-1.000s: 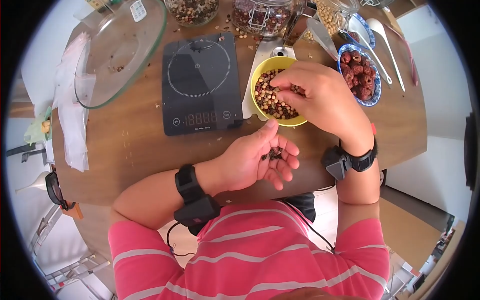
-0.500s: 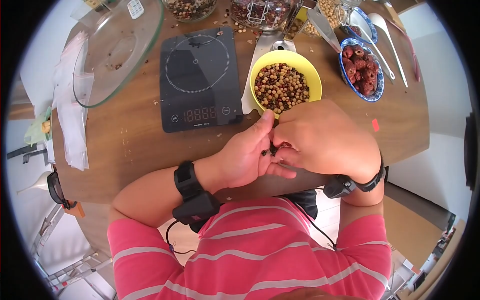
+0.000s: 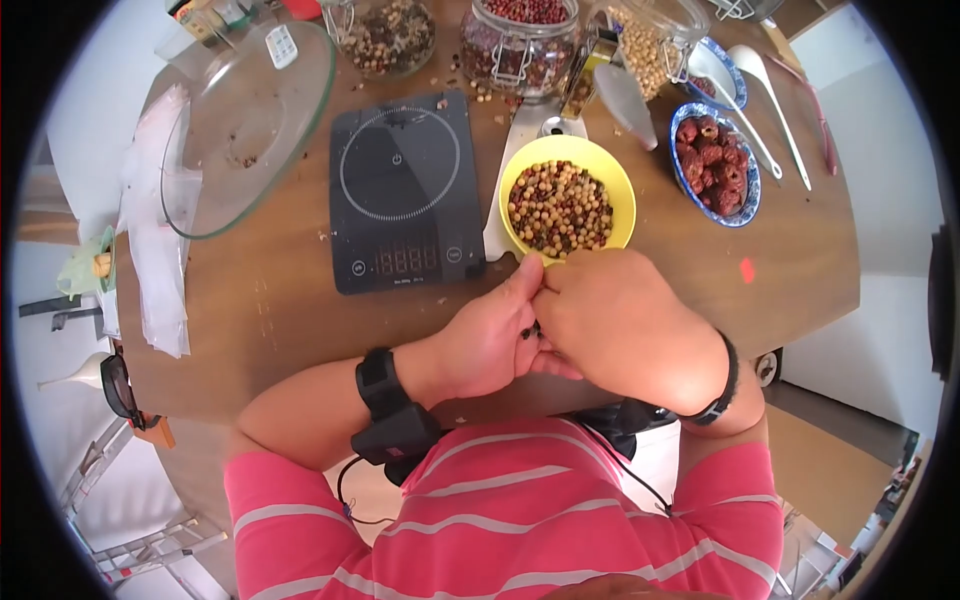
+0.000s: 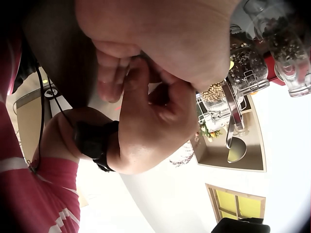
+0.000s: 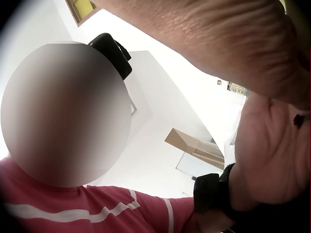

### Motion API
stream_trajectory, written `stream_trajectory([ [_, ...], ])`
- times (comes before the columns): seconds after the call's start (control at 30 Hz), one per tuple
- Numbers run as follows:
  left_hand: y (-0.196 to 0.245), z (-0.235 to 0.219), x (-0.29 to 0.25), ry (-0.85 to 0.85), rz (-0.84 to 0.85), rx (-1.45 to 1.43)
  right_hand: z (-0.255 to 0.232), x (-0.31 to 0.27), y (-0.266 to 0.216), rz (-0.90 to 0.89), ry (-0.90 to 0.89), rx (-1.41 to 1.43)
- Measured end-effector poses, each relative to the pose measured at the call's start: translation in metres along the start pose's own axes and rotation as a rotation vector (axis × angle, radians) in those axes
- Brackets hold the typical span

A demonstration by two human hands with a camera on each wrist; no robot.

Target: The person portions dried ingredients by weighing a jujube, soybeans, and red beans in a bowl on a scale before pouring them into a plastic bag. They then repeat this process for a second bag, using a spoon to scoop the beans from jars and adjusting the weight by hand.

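Observation:
My left hand [image 3: 490,335] is turned palm up in front of the yellow bowl [image 3: 623,205], small dark bits [image 3: 530,331] lying in its loosely cupped palm. Over that palm bends my right hand [image 3: 625,315], back upward and fingers curled in, its fingertips hidden in the head view. From the left wrist, the right thumb [image 4: 137,75] shows against the left fingers; I cannot tell whether it pinches anything. One dark bit also shows on the left palm in the right wrist view. Mixed peppercorns [image 3: 560,208] in brown, red and cream fill the bowl's bottom.
A black kitchen scale [image 3: 405,190] lies left of the bowl, a glass lid [image 3: 250,140] and plastic bags [image 3: 160,230] beyond it. Glass jars [image 3: 520,45] stand behind. A blue-rimmed dish of dried red dates [image 3: 712,165] and white spoons [image 3: 765,75] are at right.
My right hand came from inside the bowl down to the left palm and has stayed there, its fingers tucked in closer. The left hand has held its place, its fingers now mostly covered.

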State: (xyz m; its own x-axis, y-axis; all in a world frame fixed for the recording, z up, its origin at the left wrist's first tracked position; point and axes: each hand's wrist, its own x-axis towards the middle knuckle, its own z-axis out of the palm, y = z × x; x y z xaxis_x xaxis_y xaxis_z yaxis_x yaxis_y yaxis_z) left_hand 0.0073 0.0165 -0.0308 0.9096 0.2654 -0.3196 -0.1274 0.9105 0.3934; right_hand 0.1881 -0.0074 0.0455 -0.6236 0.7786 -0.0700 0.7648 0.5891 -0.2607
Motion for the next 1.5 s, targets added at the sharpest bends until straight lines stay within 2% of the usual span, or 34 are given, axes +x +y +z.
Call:
stream_trajectory([
  [0.07,-0.001,-0.002,0.001,-0.037,0.011,-0.002,-0.002,0.000,-0.003,-0.013,0.023,-0.032],
  [0.17,-0.001,-0.003,0.001,-0.001,0.010,-0.002,-0.001,0.000,-0.002,-0.014,0.022,-0.063],
  [0.23,-0.001,-0.011,0.001,-0.122,0.012,0.007,-0.002,0.000,0.001,-0.021,-0.024,-0.035],
  [0.27,0.000,-0.011,0.001,-0.123,0.014,0.010,-0.003,0.000,0.001,-0.021,-0.023,-0.038],
  [0.33,0.000,-0.009,0.000,-0.102,0.016,0.019,-0.004,0.000,-0.001,-0.026,0.032,-0.073],
  [0.53,0.000,0.002,0.000,0.035,0.030,0.008,0.001,0.001,-0.003,-0.023,-0.003,-0.097],
  [0.67,-0.001,-0.006,0.001,-0.027,0.037,0.013,-0.002,0.000,0.000,-0.014,-0.006,-0.066],
  [0.73,-0.001,-0.007,0.000,-0.085,0.043,0.019,-0.010,0.000,0.007,0.010,0.059,0.134],
  [0.77,0.000,-0.007,0.000,-0.083,0.043,0.017,-0.016,-0.001,0.010,0.009,0.058,0.136],
  [0.83,0.001,-0.006,0.000,-0.036,-0.053,0.090,-0.028,-0.003,0.019,0.065,0.213,0.278],
  [0.87,0.000,-0.005,-0.001,-0.034,-0.052,0.087,-0.029,-0.004,0.024,0.063,0.210,0.280],
  [0.93,0.000,-0.005,-0.002,0.010,-0.181,0.175,-0.030,-0.005,0.035,0.188,0.349,0.168],
  [0.97,0.003,0.004,-0.003,0.020,-0.191,0.217,-0.029,-0.003,0.039,0.217,0.385,0.132],
  [1.07,0.005,0.003,-0.003,-0.062,-0.218,0.332,-0.021,0.003,0.049,0.251,0.402,0.068],
  [1.3,0.006,0.009,-0.005,-0.095,-0.213,0.424,-0.010,0.009,0.052,0.249,0.382,-0.040],
  [1.37,0.003,0.008,-0.004,-0.104,-0.215,0.500,-0.007,0.015,0.052,0.165,0.427,0.067],
  [1.5,0.005,0.011,-0.004,-0.127,-0.211,0.547,0.004,0.029,0.049,0.150,0.373,0.150],
])
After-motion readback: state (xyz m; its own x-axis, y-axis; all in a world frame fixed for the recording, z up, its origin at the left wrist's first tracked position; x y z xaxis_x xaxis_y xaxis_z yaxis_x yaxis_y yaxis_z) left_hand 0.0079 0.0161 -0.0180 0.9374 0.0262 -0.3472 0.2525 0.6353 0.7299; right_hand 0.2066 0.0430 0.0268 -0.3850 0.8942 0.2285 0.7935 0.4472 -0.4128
